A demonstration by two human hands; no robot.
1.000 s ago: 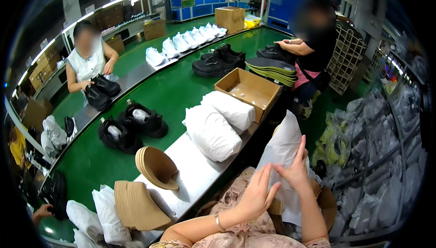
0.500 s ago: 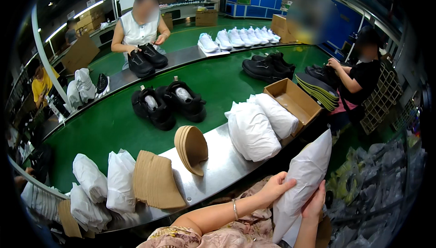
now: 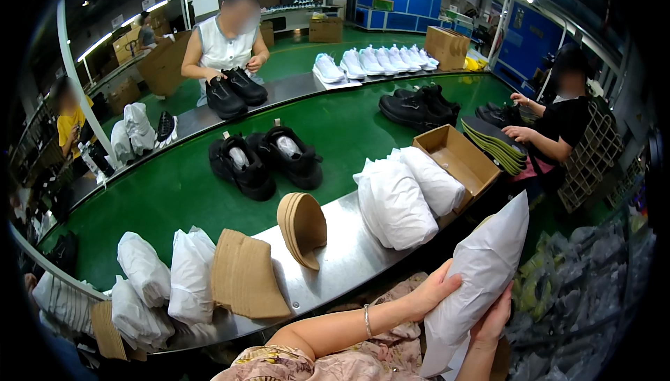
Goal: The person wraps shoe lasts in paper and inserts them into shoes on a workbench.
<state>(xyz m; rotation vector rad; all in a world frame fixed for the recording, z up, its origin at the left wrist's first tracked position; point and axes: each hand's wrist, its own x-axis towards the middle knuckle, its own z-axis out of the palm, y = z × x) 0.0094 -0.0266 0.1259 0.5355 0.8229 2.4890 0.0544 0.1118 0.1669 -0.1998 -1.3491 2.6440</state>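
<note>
Both my hands hold a bundle in white wrapping paper [image 3: 481, 276], pointed at its upper end and tilted up to the right, beyond the bench's near edge. My left hand [image 3: 438, 292] is closed on its left side, the thumb pressing the paper. My right hand [image 3: 494, 315] wraps round the right side lower down. What lies inside the paper is hidden; a little yellowish material shows at its upper left edge. Two more white paper bundles [image 3: 394, 206] sit on the metal ledge [image 3: 335, 262] just left of it, beside an open brown cardboard box [image 3: 457, 161].
Curved brown cardboard pieces [image 3: 248, 276] and further paper bundles [image 3: 192, 276] line the ledge at left. Black shoes [image 3: 241, 165] stand on the green belt [image 3: 335, 144]. Across it, a person [image 3: 227, 53] handles black shoes; another [image 3: 569, 116] sits at right near stacked insoles [image 3: 495, 145].
The paper bundle in my hands has shifted slightly right and up. The whole view has moved a little. The person at right has a hand lowered to the insole stack.
</note>
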